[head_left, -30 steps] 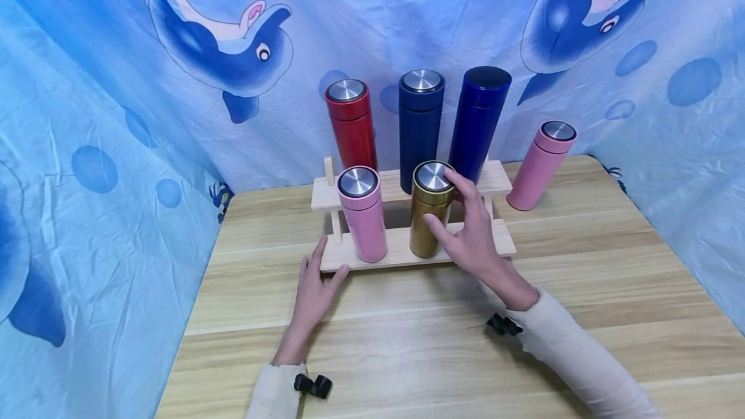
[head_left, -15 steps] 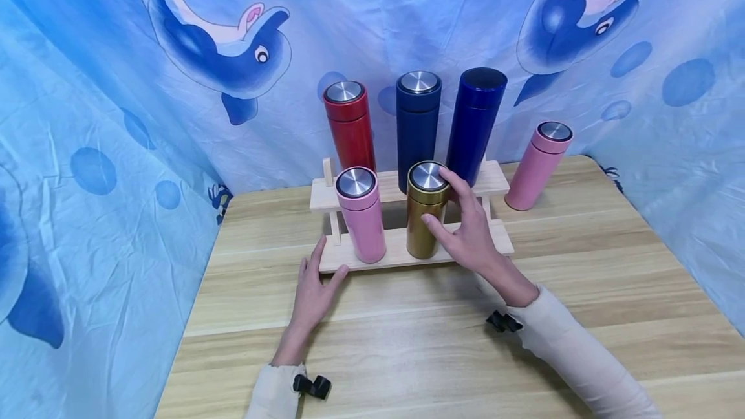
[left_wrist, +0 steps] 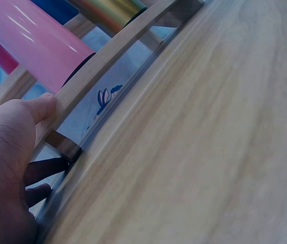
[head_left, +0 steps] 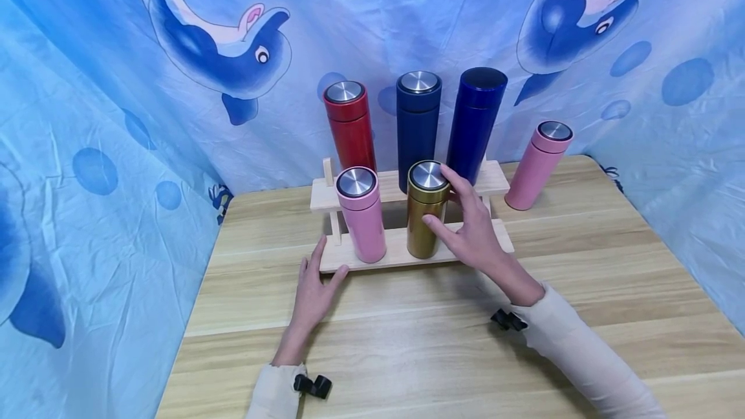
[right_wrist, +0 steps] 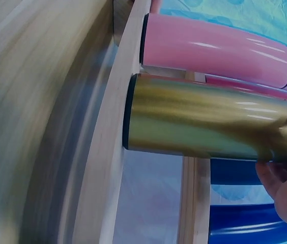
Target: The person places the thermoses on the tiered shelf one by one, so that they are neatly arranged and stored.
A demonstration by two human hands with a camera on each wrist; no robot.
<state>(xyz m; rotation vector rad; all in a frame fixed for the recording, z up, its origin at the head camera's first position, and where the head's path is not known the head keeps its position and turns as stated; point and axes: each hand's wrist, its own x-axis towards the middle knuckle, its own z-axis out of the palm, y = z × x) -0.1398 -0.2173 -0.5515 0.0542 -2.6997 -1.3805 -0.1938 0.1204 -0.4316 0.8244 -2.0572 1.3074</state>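
Note:
My right hand [head_left: 468, 228] grips a gold thermos [head_left: 423, 228] around its upper part, thumb in front and fingers on the right side. The thermos stands upright on the lower shelf of a two-tier wooden rack [head_left: 398, 241]; its base meets the board in the right wrist view. My left hand [head_left: 312, 290] holds the left end of that lower shelf. In the left wrist view, its thumb [left_wrist: 44, 105] presses on the shelf's front edge, while the other fingers reach around the end. A pink thermos [head_left: 363, 228] stands on the same shelf, left of the gold one.
On the upper shelf stand a red thermos [head_left: 352, 134], a navy thermos [head_left: 417, 134] and a glossy blue thermos [head_left: 475, 128]. A second pink thermos [head_left: 535, 170] stands on the table [head_left: 396, 348], right of the rack. A dolphin-print curtain [head_left: 442, 11] hangs behind.
The head view has shifted slightly. My right wrist has moved a little to the right, with the hand still around the gold thermos. My left hand keeps its place on the rack.

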